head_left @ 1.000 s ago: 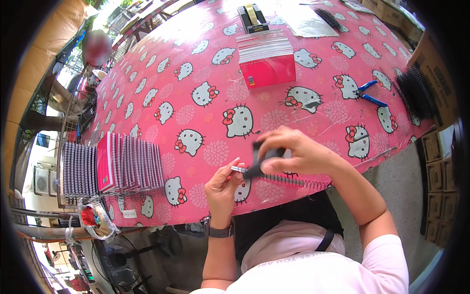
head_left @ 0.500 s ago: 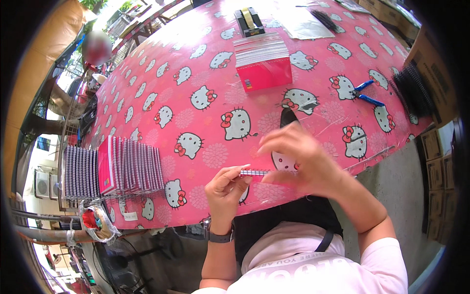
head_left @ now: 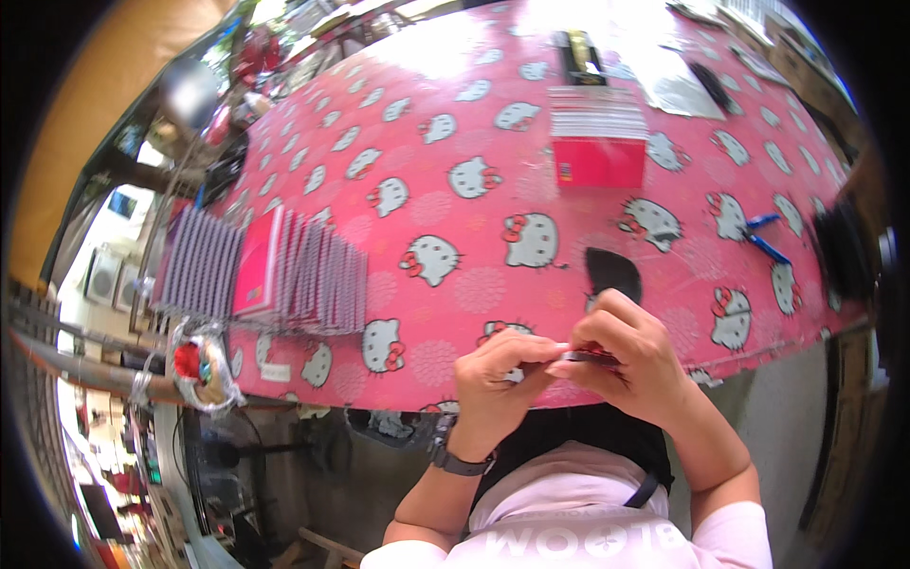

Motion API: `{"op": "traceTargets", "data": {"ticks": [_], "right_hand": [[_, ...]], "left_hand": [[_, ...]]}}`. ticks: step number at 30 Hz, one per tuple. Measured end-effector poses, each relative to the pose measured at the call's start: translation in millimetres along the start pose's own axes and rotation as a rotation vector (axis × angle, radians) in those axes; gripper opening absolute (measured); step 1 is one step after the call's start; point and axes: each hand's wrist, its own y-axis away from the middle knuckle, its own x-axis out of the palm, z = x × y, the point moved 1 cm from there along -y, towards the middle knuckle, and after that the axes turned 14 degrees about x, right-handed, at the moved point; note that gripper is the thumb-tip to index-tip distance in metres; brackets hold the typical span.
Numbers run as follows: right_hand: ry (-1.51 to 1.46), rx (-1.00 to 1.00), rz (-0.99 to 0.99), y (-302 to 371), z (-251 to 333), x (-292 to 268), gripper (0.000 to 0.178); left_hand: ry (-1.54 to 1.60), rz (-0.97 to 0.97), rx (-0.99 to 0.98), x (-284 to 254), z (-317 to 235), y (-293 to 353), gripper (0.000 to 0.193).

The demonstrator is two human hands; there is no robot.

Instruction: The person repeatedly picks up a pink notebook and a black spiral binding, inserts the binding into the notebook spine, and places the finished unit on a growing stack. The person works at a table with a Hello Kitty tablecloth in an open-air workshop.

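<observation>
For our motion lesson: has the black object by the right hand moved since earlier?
Yes: the black object moved right, closer to the blue pliers.

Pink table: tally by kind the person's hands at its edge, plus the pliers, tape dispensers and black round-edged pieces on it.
Hands: 2 (left hand, right hand)
Blue-handled pliers: 1
Tape dispenser: 1
Black round-edged piece: 1
Total: 5

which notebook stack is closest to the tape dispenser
The rectangular, pink-covered paper notebook stack, directly in front of the black tape dispenser; the two grey-spined, spiral-bound stacks stand well to its left.
</observation>
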Motion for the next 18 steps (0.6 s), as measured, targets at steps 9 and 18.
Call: {"op": "traceTargets", "data": {"ticks": [9, 18], "right_hand": [[0.034, -0.053, -0.022, -1.5, 6.7, 11.5, 0.031], [0.032, 0.110, -0.275, 6.4, -30.2, -36.3, 0.042]], "left_hand": [[-0.373, -0.113, 0.079, 2.7, -7.4, -7.6, 0.034], [-0.980, -0.467, 0.205, -220.1, -78.7, -77.8, 0.032]]}}
